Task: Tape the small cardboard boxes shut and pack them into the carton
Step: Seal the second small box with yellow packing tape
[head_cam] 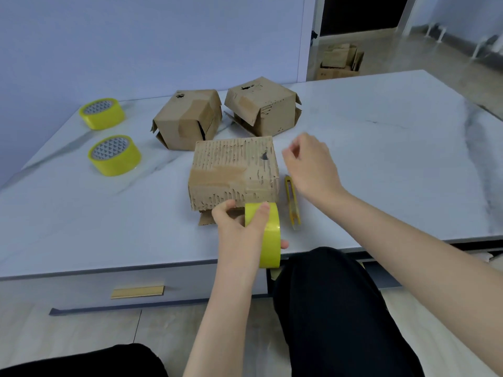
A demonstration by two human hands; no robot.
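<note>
The box (235,170) is tattered; my left hand (239,227) grips the yellow tape roll (268,235), my right hand (313,164) hovers curled, its hold unclear.

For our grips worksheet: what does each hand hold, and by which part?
The left hand grips a yellow tape roll across its outer band, thumb on top. Whether the blurred right hand pinches anything cannot be told.

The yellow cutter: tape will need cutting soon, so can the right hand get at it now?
Probably yes: the cutter lies uncovered beside the box, close by the right hand, with nothing between them.
</note>
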